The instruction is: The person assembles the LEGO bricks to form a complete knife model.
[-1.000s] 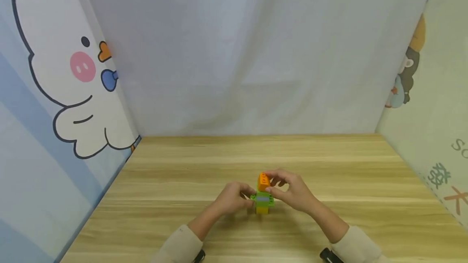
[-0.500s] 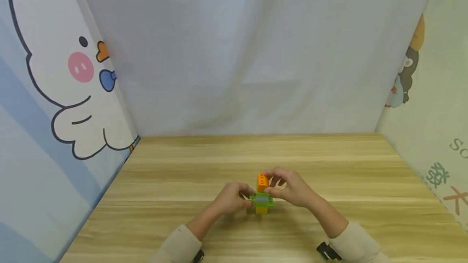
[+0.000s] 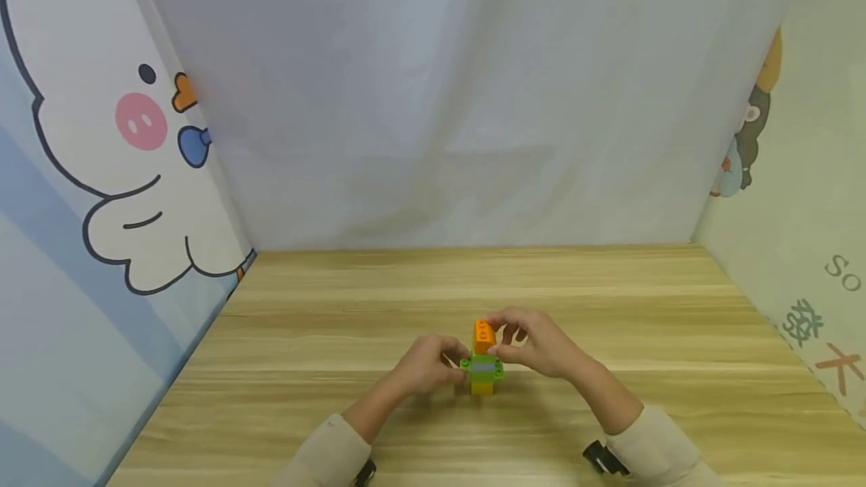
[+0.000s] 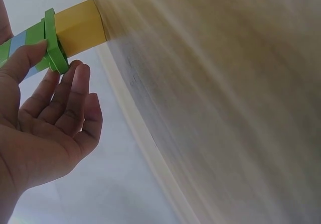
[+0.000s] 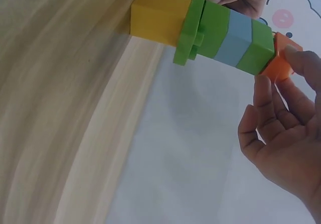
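Observation:
A small block tower stands on the wooden table: a yellow brick at the bottom, a green plate, a green brick with a pale blue stripe, and an orange brick on top. My left hand pinches the green brick from the left, its thumb on the striped face in the left wrist view, above the yellow brick. My right hand pinches the orange brick with thumb and fingertips, and that brick sits on the green one.
Cartoon-printed panels wall the table on the left and right. A pale curtain hangs behind. Bare wood lies on all sides of the tower. Both beige sleeves reach in from the near edge.
The orange brick, tilted a second ago, now sits lower and straighter on the green brick. Both hands have kept their hold. The head view has drifted slightly.

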Available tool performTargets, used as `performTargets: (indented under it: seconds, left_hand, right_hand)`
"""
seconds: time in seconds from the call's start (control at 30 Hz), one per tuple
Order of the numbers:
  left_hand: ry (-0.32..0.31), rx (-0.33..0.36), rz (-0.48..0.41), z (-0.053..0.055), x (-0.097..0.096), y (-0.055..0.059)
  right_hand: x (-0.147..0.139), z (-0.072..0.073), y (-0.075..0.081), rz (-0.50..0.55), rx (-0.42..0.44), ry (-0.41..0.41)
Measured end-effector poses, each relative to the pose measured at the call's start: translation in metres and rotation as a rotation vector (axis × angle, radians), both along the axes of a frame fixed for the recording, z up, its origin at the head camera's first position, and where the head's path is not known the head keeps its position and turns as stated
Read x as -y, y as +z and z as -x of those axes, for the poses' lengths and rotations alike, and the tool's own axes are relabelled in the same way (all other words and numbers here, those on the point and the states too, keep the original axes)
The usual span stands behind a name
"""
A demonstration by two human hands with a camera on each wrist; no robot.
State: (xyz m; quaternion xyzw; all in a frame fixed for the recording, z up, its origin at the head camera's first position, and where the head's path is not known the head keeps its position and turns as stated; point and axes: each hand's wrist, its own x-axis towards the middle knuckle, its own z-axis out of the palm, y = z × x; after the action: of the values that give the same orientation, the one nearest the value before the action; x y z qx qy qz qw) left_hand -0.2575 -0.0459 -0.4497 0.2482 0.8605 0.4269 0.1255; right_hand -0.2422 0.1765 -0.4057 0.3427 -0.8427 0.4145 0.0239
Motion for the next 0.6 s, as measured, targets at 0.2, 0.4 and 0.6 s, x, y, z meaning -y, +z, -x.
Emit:
performTargets:
  seconds: [0.2, 0.4, 0.6]
  left_hand:
    - [-0.013, -0.015, 0.003, -0.0009, 0.0006, -0.001]
    - [-0.008, -0.01, 0.011, 0.0009, 0.0014, -0.0021]
    - [-0.011, -0.016, 0.018, 0.0025, 0.0001, -0.0015]
  right_hand:
    - [0.0002, -0.0008, 0.0034, -0.045, 0.006, 0.008]
    - [0.0047, -0.0047, 0.0046, -0.029, -0.015, -0.017]
    - [0.0027, -0.0026, 0.0072, -0.059, -0.029, 0.004]
